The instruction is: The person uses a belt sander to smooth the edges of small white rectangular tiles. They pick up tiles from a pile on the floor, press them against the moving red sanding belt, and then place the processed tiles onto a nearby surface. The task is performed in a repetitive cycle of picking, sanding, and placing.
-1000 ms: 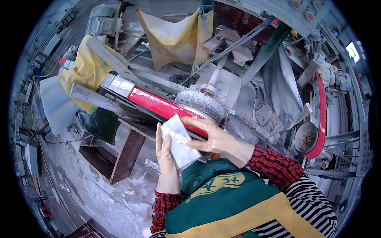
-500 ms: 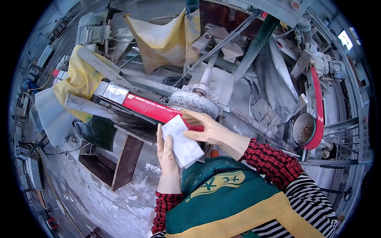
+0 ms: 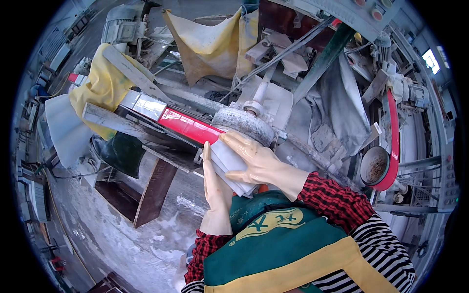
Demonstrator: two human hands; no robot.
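Note:
Both my hands wear cream rubber gloves and hold a white rectangular slab [image 3: 223,158], perhaps stone or tile, between them in front of my apron. My left hand [image 3: 216,198] lies along the slab's left edge, fingers pointing up. Over the top and right side is my right hand [image 3: 256,163], covering much of its face. The slab's far end meets the near end of a red sanding belt [image 3: 190,128], beside a rough grey wheel [image 3: 243,124]; whether they touch is unclear. A second white layer or edge shows along the slab.
A yellow cloth [image 3: 100,93] drapes over the belt's far left end. A brown wooden box frame [image 3: 155,193] stands left of my hands. To the right, another red belt [image 3: 394,132] runs around a round wheel [image 3: 374,165]. A control panel [image 3: 359,14] hangs at top right.
The slab has tilted, its broad face now less exposed, and its far end is nearer the belt. My right hand has slid further over it; my left has straightened along its edge.

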